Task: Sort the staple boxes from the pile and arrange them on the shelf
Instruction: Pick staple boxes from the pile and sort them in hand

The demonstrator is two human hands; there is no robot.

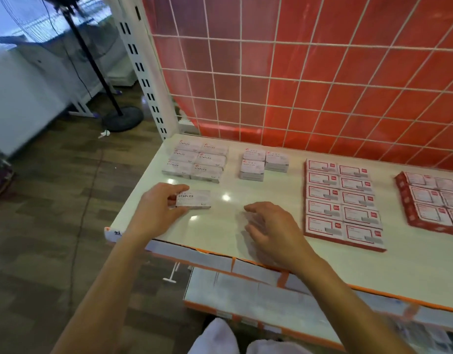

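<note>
My left hand [160, 208] pinches one white box marked STAPLES [193, 199] by its left end, low over the white shelf [271, 254] near the front left. My right hand [268, 229] hovers over the shelf to the right of that box, fingers loosely curled, holding nothing. Behind the held box, a block of several white STAPLES boxes [196, 160] lies in two columns. Three smaller white boxes [265, 162] sit to its right. A two-column block of red-and-white boxes [344, 204] fills the right middle, with another red-and-white group [434, 203] at the far right.
A red wall with a white wire grid [309, 72] backs the shelf. A white slotted upright [143, 70] stands at the back left corner. A lower shelf [246, 297] juts out beneath. A fan stand [122, 117] is on the wooden floor at left.
</note>
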